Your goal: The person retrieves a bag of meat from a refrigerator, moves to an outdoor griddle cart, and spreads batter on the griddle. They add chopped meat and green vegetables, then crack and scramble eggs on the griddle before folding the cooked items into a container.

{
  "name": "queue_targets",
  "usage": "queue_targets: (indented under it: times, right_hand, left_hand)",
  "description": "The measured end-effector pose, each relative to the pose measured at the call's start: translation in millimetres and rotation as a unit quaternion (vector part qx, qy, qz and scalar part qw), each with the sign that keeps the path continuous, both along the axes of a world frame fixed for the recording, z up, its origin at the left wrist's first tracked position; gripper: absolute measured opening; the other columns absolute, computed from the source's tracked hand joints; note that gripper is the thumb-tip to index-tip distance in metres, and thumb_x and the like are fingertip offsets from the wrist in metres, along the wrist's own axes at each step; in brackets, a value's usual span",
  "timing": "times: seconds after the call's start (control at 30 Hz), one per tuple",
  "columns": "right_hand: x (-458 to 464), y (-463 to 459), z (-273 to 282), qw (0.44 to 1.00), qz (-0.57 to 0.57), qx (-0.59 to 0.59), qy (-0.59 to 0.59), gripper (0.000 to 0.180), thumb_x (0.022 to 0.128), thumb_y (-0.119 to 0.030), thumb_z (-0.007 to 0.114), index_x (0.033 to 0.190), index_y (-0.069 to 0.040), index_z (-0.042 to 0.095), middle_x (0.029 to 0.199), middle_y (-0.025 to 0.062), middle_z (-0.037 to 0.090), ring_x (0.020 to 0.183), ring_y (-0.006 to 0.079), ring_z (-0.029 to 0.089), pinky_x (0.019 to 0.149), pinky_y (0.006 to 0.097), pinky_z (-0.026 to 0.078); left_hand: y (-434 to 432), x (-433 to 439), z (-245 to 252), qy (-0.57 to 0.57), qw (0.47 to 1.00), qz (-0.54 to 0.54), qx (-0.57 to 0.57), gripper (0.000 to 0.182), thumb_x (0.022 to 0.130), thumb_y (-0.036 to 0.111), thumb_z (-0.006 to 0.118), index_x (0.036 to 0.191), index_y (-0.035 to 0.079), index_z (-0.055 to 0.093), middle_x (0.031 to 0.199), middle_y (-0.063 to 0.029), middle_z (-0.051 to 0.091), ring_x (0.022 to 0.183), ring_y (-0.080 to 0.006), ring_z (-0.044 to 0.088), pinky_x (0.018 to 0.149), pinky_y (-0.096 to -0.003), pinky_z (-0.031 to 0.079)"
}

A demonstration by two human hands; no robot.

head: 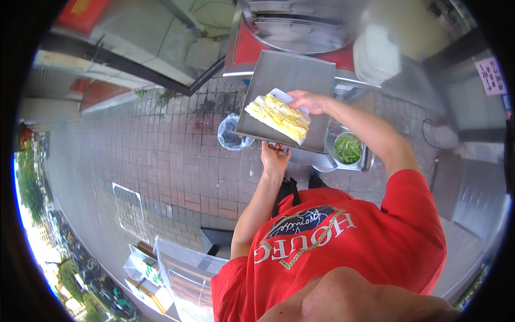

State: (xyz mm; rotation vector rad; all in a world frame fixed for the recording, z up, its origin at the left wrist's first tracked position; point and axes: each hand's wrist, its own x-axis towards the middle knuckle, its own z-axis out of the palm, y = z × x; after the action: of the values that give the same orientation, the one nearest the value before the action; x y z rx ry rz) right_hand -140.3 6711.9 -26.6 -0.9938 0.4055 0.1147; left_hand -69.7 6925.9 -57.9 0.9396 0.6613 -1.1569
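A shallow metal tray [295, 74] extends towards me from the front of a steamer cabinet. My left hand [275, 157] grips its near edge, with the fingers curled at the rim. In my right hand [307, 101] is a flat white scraper [281, 95], which lies against the far side of a folded white and yellow food sheet [279, 116]. This looks like a rice noodle roll with egg. The roll lies slantwise across the tray's near half, and it covers part of the scraper. Whether the roll is lifted off the tray, I cannot tell.
A round metal bowl of chopped greens [348, 149] stands right of the tray. Left of it is a bin lined with clear plastic [233, 133]. White stacked containers [376, 56] sit beside the round metal steamer top [299, 32]. A glass door [161, 52] stands at upper left.
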Motion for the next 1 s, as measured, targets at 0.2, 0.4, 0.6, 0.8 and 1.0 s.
queue_targets:
  times: [0.2,0.4,0.6,0.8,1.0]
  right_hand:
    - [-50.6,-42.7,57.4,0.986,-0.159,-0.014,-0.045,0.037,0.079,-0.005,0.057,0.116,0.000,0.051,0.110,0.0084,0.058,0.100,0.0160,0.057,0.087,0.0297,0.043]
    - [-150.2,-124.1,135.8,0.936,-0.331,-0.104,-0.056,0.039,0.075,0.001,0.055,0.114,0.002,0.050,0.108,0.0126,0.059,0.099,0.0212,0.059,0.090,0.0349,0.045]
    - [-218.8,-193.6,142.6,0.791,-0.522,-0.309,0.077,0.033,0.079,-0.002,0.051,0.111,0.002,0.049,0.104,0.0130,0.058,0.093,0.0208,0.059,0.080,0.0333,0.048]
    - [-227.6,-206.8,90.1,0.729,-0.528,-0.413,0.139,0.025,0.077,-0.007,0.049,0.099,0.003,0.056,0.096,0.0183,0.060,0.087,0.0253,0.059,0.074,0.0357,0.047]
    - [-228.3,-211.7,97.2,0.517,-0.449,-0.654,0.322,0.024,0.078,-0.012,0.043,0.094,0.002,0.053,0.090,0.0289,0.057,0.086,0.0400,0.056,0.073,0.0474,0.044]
  left_hand:
    - [-4.6,-29.7,16.6,0.064,0.997,-0.035,-0.014,0.032,0.090,0.043,0.035,0.086,0.011,0.036,0.082,-0.0094,0.047,0.084,-0.0242,0.047,0.095,-0.0543,0.028]
    - [-1.8,-26.8,1.8,0.075,0.996,-0.036,-0.028,0.032,0.086,0.041,0.040,0.092,0.010,0.036,0.103,-0.0144,0.043,0.096,-0.0287,0.045,0.100,-0.0534,0.022]
    - [-2.6,-26.1,-8.3,0.063,0.997,-0.051,-0.017,0.034,0.086,0.042,0.042,0.093,0.010,0.036,0.105,-0.0154,0.041,0.098,-0.0297,0.045,0.101,-0.0536,0.021]
    - [-5.2,-23.4,4.5,0.076,0.996,-0.034,0.023,0.033,0.086,0.041,0.042,0.093,0.010,0.037,0.105,-0.0152,0.042,0.097,-0.0292,0.045,0.101,-0.0528,0.022]
    - [-2.0,-21.3,-9.4,0.065,0.996,-0.041,0.034,0.032,0.084,0.038,0.044,0.098,0.009,0.043,0.102,-0.0104,0.048,0.092,-0.0269,0.048,0.099,-0.0510,0.026]
